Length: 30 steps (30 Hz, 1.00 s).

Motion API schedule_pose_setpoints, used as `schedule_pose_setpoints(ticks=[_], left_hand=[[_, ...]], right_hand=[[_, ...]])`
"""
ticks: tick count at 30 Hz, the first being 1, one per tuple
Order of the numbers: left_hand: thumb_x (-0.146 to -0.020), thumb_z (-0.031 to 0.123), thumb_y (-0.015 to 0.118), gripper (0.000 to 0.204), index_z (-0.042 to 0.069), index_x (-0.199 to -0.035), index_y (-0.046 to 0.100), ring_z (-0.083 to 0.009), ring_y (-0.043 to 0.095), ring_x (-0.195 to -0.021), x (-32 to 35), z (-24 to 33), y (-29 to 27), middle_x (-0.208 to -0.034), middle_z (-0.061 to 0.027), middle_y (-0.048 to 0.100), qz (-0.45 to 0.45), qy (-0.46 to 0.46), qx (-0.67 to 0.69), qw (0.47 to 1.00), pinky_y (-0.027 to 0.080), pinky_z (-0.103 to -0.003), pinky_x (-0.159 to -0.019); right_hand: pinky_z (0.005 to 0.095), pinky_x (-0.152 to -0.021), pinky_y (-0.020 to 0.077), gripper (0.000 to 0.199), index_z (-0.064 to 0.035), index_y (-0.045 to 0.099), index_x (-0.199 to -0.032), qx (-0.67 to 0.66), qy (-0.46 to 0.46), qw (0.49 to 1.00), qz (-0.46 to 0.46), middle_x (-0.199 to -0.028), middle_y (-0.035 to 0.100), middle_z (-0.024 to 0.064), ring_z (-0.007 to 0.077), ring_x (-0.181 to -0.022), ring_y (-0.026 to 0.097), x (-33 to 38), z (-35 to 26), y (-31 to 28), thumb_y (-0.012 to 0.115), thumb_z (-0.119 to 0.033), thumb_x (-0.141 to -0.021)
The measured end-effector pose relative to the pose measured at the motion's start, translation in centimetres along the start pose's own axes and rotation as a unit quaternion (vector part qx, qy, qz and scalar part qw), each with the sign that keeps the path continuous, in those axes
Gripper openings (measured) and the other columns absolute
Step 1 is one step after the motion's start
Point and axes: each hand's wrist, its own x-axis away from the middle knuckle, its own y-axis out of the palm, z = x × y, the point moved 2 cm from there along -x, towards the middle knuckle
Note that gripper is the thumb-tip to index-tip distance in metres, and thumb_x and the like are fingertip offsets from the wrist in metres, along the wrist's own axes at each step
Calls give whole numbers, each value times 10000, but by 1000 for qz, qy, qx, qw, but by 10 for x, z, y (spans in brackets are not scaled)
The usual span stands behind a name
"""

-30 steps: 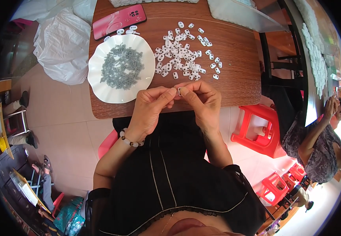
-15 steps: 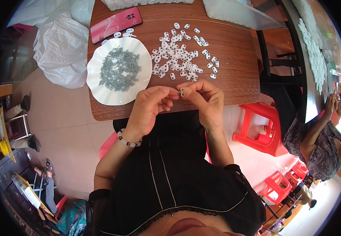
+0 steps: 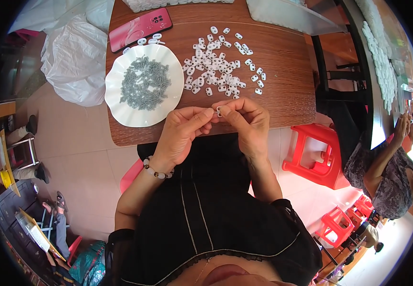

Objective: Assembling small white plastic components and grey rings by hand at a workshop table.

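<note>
My left hand (image 3: 181, 135) and my right hand (image 3: 246, 121) meet fingertip to fingertip over the near edge of a brown wooden table (image 3: 283, 95). Both pinch one small white plastic piece (image 3: 219, 112) between them. Just beyond the fingers lies a scatter of several similar white pieces (image 3: 218, 66). Left of it stands a white scalloped plate (image 3: 118, 102) heaped with small grey parts (image 3: 144, 88). My left wrist wears a beaded bracelet.
A red phone (image 3: 139, 28) lies at the table's far left, with white plastic bags (image 3: 73, 62) on the floor beside it. A red plastic stool (image 3: 314, 155) stands to my right. Another person (image 3: 387, 167) sits at far right by more red stools.
Both hands stay together at the table edge, working the same white piece; the view shifted slightly. Nothing else on the table has moved.
</note>
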Motion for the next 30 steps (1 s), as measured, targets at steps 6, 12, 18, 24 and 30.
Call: schedule_pose_setpoints(ticks=[6,12,18,24,30], left_hand=[[-891,186,647,191,11,-953,688,-46,534,-685,-1,-2,-1,-849,-52,680,11,13,-5,1000,442,-183,-646],[-891,180,648,190,3,-945,690,-41,519,-669,-2,-2,-2,-839,-53,683,14,26,-17,999,432,-181,-630],[-897,188,643,199,4,-956,689,-40,519,-666,-1,-4,-5,-859,-51,686,18,20,-19,999,433,-181,-627],[-904,173,621,200,-7,-977,667,-42,524,-672,-3,16,1,-871,-34,678,18,47,-113,992,435,-191,-620],[-859,93,601,139,-1,-955,636,-75,573,-741,-63,74,6,-846,-33,649,19,244,-492,836,448,-225,-636]], right_hand=[[257,-739,528,84,79,618,-901,33,-25,999,8,-874,664,123,133,-770,643,1,3,2,600,-2,-885],[252,-729,531,74,75,617,-900,22,-13,1000,2,-868,663,118,130,-768,641,0,5,3,597,5,-885],[251,-732,529,55,67,618,-892,23,-8,1000,2,-868,663,111,127,-764,636,-1,6,3,604,16,-878],[246,-733,524,82,46,625,-876,60,-43,997,29,-920,673,145,137,-792,644,-1,-4,-9,629,-35,-866],[235,-731,495,61,23,629,-860,48,-44,996,66,-898,678,123,113,-816,622,4,-18,-29,625,-37,-870]])
